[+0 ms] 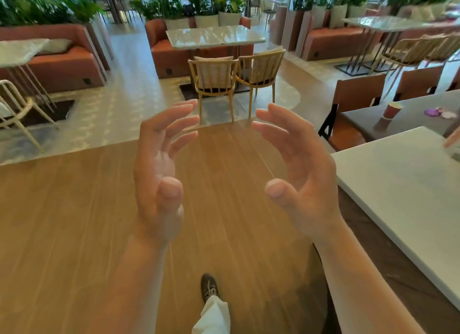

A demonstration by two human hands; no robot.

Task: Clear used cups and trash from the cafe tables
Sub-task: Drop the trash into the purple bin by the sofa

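Observation:
My left hand [161,164] and my right hand [296,167] are raised in front of me, palms facing each other, fingers spread and loosely bent, holding nothing. A red paper cup [392,111] stands on the grey table [410,119] far to the right, well beyond my right hand. Purple and pink bits of trash [439,113] lie on the same table, to the right of the cup.
A white table [403,184] sits close on my right, with someone's fingertip [453,139] at its far edge. Brown chairs [356,94] line the grey table. Two wooden chairs [234,77] and a marble table [214,36] stand ahead. My foot [209,286] is on wooden flooring.

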